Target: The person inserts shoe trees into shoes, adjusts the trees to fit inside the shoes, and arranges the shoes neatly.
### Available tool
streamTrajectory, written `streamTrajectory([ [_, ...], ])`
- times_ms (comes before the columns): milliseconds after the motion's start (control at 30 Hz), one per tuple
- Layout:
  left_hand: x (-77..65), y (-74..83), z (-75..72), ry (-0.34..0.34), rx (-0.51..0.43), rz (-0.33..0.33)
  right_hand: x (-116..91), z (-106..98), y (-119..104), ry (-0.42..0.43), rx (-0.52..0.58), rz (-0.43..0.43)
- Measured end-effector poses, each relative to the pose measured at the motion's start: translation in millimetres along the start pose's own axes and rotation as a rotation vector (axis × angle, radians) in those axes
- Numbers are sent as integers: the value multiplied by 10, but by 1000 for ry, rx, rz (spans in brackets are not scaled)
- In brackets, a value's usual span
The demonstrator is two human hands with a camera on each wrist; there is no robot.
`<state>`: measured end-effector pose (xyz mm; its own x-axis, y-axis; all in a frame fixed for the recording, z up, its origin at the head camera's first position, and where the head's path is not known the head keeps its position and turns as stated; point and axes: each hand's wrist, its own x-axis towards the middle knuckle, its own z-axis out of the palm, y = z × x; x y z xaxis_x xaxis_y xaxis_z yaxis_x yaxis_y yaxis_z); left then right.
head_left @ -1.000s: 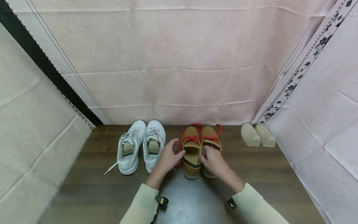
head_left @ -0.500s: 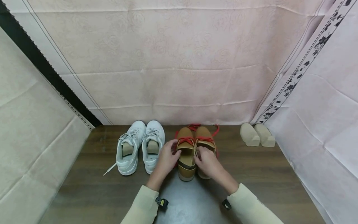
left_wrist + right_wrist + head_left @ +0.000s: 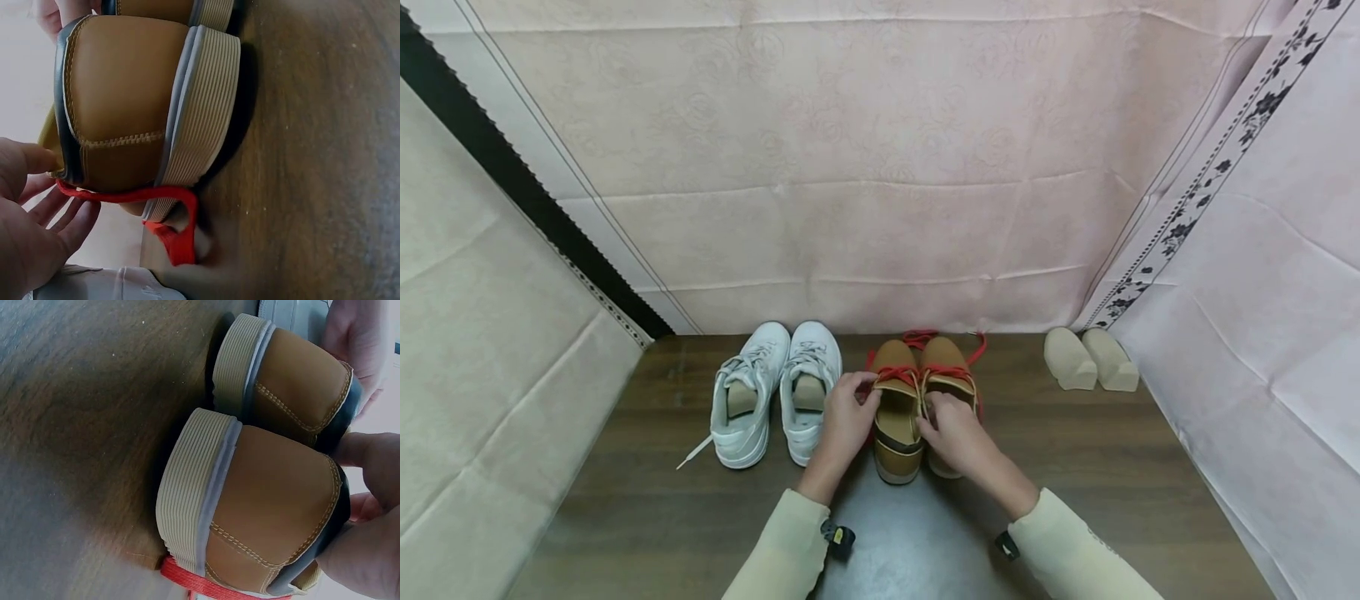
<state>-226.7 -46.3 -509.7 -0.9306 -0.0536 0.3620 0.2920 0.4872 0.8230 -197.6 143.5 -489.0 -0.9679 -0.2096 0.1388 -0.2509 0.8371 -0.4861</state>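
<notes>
Two brown shoes with red laces stand side by side on the floor: the left brown shoe [image 3: 896, 450] and the right brown shoe [image 3: 945, 358]. My left hand [image 3: 848, 415] pinches the outer rim of the left one, thumb at the collar and fingers outside near a hanging red lace [image 3: 181, 240]. My right hand [image 3: 958, 432] grips the inner collars where the pair meets; its thumb is by the left shoe and its fingers reach into the right one. Its fingertips are hidden in the head view. Both heels [image 3: 275, 494] face me in the right wrist view.
Left of the brown pair stand white sneakers [image 3: 811, 367] with beige inserts [image 3: 809, 392] inside; one lace trails on the floor [image 3: 700, 517]. Two beige blocks [image 3: 1070, 360] sit at the far right by the side wall. A cloth-covered wall [image 3: 880, 208] rises behind the shoes.
Both brown shoes have shifted slightly left, nearer the white sneakers, and my right hand moved left with them. My left hand's thumb has moved a little forward along the rim.
</notes>
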Motion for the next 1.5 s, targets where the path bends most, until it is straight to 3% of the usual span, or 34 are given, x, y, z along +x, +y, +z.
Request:
streamTrajectory([
  [433, 87, -32, 56, 61, 29, -42, 2, -5, -10, -11, 13, 7],
  [733, 105, -26, 41, 37, -25, -65, 34, -27, 27, -19, 23, 7],
  [967, 106, -33, 12, 0, -66, -94, -22, -192, 66, -56, 83, 37],
  [1133, 119, -2, -38, -49, -109, -118, -59, -339, 157, -25, 96, -14],
  [1267, 139, 27, -66, -87, -22, -110, -82, -403, 252, -15, 87, -89],
  [1400, 165, 45, -84, -108, 55, -89, -122, -416, 341, -73, 44, -159],
  [1500, 181, 57, -96, -116, 62, -73, -158, -402, 390, -106, 1, -218],
])
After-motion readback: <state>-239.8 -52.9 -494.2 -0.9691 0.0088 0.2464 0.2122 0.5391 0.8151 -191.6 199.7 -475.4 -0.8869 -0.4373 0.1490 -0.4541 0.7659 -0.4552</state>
